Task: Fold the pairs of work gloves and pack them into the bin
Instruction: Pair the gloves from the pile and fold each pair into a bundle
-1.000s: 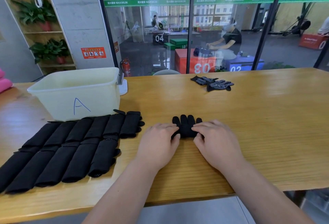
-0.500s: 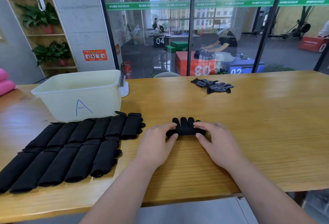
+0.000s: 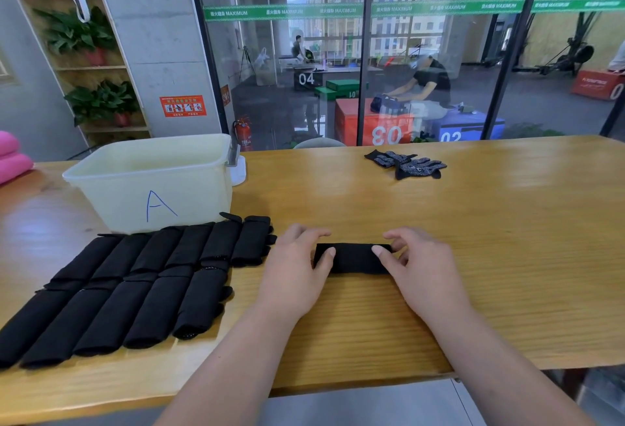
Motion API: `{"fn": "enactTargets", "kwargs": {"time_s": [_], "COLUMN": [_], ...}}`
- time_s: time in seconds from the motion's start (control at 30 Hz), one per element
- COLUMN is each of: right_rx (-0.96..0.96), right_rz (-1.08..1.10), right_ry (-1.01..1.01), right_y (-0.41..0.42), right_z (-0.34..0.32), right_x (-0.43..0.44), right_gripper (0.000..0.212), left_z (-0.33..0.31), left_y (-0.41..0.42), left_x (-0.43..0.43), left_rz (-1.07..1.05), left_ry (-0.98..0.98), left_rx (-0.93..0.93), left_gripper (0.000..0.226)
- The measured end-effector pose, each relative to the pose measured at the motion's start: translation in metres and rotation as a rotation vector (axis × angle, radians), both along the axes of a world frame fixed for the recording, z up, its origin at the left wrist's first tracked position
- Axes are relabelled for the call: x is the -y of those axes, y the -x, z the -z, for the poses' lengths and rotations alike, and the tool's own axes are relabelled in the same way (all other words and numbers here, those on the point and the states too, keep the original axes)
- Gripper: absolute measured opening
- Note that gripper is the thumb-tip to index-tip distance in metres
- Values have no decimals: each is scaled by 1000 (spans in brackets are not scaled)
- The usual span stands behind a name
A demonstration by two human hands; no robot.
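Two hands busy: our left hand (image 3: pixel 297 273) and right hand (image 3: pixel 419 270) pinch ends of folded glove pair (image 3: pixel 353 258) lying between them. Folding nearly done, we judge. Next: keep it tight, carry to bin (image 3: pixel 152 185) beyond left hand.

Table: long light-wood table top (image 3: pixel 473 256), running from near edge to the glass wall.
Far left: wooden shelf unit (image 3: pixel 101 68) with two green potted plants (image 3: pixel 79 31), one above the other.
Left edge: pink rounded cushions (image 3: pixel 12 158).
Pillar: grey concrete pillar (image 3: pixel 159 36) bearing a red safety sign (image 3: pixel 183 105).
Floor by pillar: red fire extinguisher (image 3: pixel 242 133).
Glass wall: green lettered strip (image 3: pixel 406 7) across the panes.
Beyond glass: red box marked 03 (image 3: pixel 378 124), blue box marked 02 (image 3: pixel 463 127), a seated person in a black shirt (image 3: pixel 429 83).
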State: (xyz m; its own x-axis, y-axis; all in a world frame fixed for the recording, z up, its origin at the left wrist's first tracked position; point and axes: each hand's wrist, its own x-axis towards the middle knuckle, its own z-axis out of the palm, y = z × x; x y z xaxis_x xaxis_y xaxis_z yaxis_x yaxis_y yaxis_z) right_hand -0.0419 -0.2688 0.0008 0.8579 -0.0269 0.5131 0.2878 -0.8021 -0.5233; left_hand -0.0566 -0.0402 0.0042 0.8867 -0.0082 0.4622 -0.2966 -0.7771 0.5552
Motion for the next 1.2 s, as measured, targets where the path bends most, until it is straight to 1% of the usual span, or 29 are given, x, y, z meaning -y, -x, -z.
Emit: {"fn": "enactTargets", "kwargs": {"time_s": [0.13,0.2,0.33,0.47,0.5,0.57,0.63,0.7,0.8,0.9,1.03,1.13,1.2], "right_rx": [90,87,62,64,30,-90,-211,-284,-299,-270,-92,-88,-109], "right_rz": [13,15,12,13,-25,-181,-303,-330,-329,-335,-271,-296,-342], "right_ry": [34,48,99,153,178,285,390,428,473,397,203,86,33], "right_y": [-2,-4,-13,-3,0,4,4,4,3,3,5,7,6], "right_z": [1,3,7,4,2,0,-1,-2,-2,1,1,-1,0], "right_x": [-4,-4,-2,-2,-3,-7,-9,-9,-7,-7,-3,0,2], "right_gripper": [10,10,9,32,38,52,64,68,65,57,38,25,20], "left_z": [0,-2,0,-1,0,1,2,2,3,5,6,6,7], "left_y": [1,4,6,10,11,12,12,10,7,7,7,5,4], "left_x": [4,9,14,14,14,14,14,14,12,9,10,6,4], "left_rz": [109,154,159,166,175,195,211,225,255,279,221,170,162], "left_ry": [-127,-219,-309,-331,-334,-343,-366,-392,-409,-360,-294,-248,-242], "left_rx": [230,255,155,21,-22,-89,-125,-146,-179,-197,-132,-143,-172], "left_gripper": [23,25,32,46,51,59,63,65,68,67,61,61,62]}}
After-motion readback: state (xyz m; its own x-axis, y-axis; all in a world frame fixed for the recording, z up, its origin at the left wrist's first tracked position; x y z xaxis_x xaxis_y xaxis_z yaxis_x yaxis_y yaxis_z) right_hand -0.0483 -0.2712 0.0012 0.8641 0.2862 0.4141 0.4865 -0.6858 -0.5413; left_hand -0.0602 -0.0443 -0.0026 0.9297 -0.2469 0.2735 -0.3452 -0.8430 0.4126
